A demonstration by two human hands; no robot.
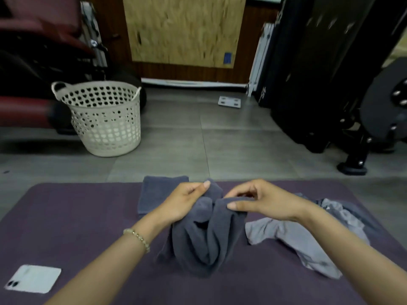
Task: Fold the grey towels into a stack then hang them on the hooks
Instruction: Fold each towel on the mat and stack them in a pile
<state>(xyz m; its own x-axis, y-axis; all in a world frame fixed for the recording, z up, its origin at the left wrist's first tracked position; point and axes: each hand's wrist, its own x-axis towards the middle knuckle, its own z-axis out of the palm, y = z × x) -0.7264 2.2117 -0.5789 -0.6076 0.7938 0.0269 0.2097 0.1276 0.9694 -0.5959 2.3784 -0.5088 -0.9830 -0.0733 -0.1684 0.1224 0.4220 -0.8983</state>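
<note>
1. Far left: a white phone [33, 278] lies flat on the purple mat [77, 216], well apart from the work. Risk is low, though cloth swept wide to the left could drag it.

2. Behind it, a perforated basket [103, 126] stands on the floor tiles, off the mat. No towel shows inside it from this angle.

3. Left of centre: a dark grey folded towel [154, 194] lies flat at the far edge of the mat, partly hidden behind the left hand [182, 201]. It is judged to be the start of the stack. A forearm or a swinging corner of cloth could nudge it and open its fold.

4. Centre: the left hand grips the upper edge of the bunched towel [204, 243], thumb on top. The towel hangs from both hands in deep vertical folds, with its lower end resting on the mat. The edge held is gathered, not a true corner, so a fold made from this grip would likely come out skewed.

5. Right of centre: the right hand [259, 201] pinches the same edge with thumb and curled fingers, close to the left hand. A light pinch may slip if the cloth is shaken out.

6. Right: a pale grey towel [297, 238] lies crumpled on the mat, just beside the bunched towel. The two could catch and lift together.

7. The hooks are not in view
</note>
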